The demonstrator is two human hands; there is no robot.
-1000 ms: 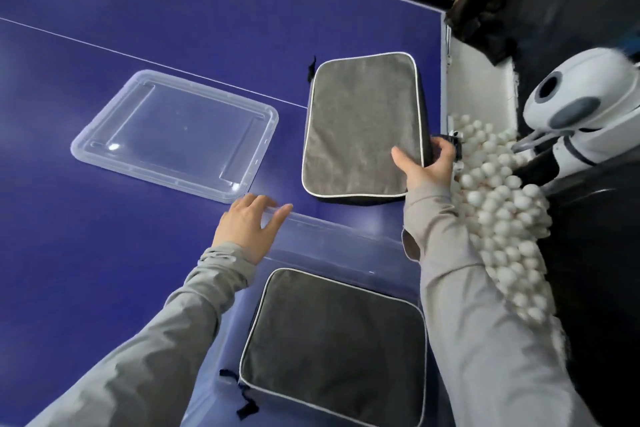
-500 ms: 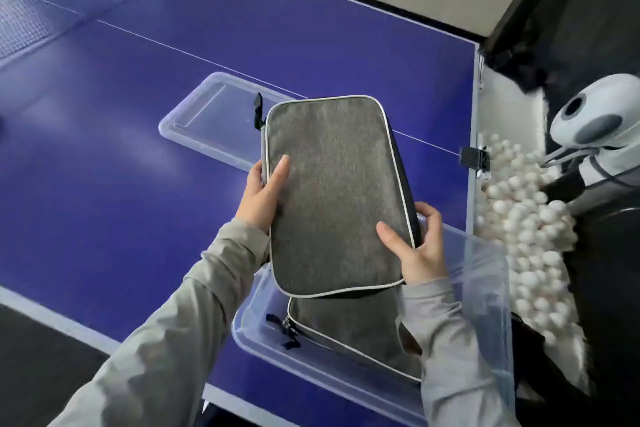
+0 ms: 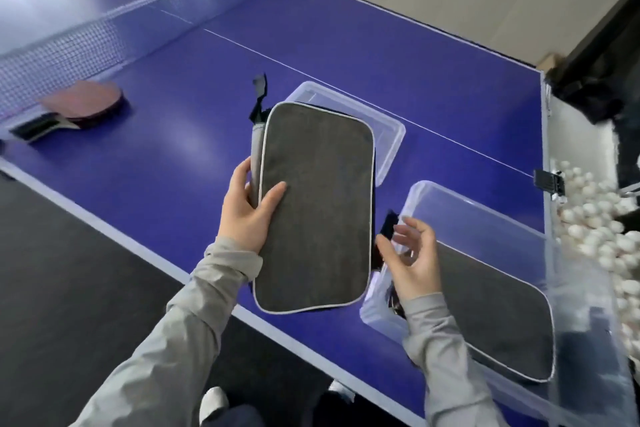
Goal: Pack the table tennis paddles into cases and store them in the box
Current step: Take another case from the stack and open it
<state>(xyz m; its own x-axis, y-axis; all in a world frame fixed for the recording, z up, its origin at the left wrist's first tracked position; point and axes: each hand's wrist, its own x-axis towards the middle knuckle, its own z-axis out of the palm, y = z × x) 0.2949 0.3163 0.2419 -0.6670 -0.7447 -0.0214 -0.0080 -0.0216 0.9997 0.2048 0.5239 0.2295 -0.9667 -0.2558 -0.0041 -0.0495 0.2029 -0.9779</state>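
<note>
We hold a grey paddle case above the table edge, its long axis running away from us.

Our left hand [image 3: 247, 215] grips the grey case [image 3: 315, 208] by its left edge, thumb on the top face and fingers curled round the side; the case lies nearly flat, its far short end with the black zip pull [image 3: 259, 94] pointing towards the net [image 3: 69, 45]. Our right hand [image 3: 412, 260] hovers just beside the case's right edge, fingers spread and loosely bent, holding nothing. A second case [image 3: 491, 315] lies flat inside the clear box [image 3: 450, 198] on the right. The lid [image 3: 391, 139] sits behind the held case, and a red paddle [image 3: 81, 102] rests near the net.
</note>
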